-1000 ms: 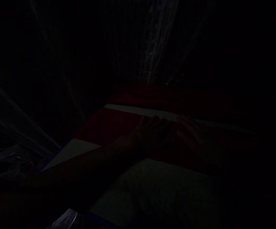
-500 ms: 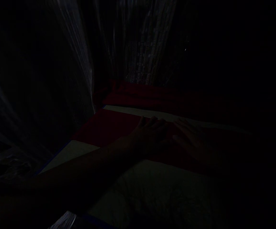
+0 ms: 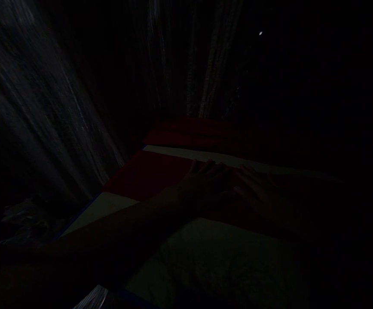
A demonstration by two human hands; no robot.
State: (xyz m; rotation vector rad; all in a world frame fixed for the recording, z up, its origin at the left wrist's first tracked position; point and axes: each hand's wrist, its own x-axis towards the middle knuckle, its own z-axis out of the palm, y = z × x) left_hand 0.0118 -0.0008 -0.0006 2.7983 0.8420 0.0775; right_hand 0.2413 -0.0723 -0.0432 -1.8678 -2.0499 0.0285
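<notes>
In very dim light, a red cloth strip (image 3: 141, 171) is seen lying across a pale surface (image 3: 202, 240) edged in blue. 2 bare hands are laid on the strip, palms down: the left hand (image 3: 202, 184) with fingers spread, the right hand (image 3: 260, 191) just beside it, fingers extended and thumb held apart. The strip is placed beneath both hands, and its left part is left uncovered. Its long axis is pointed from left to right — slanting nearer toward the right, where it is lost in darkness. Past the fingertips, a narrow pale band (image 3: 173, 151) is shown, then more red cloth (image 3: 189, 128). At left, greyish hanging material (image 3: 60, 98) is faintly visible.
</notes>
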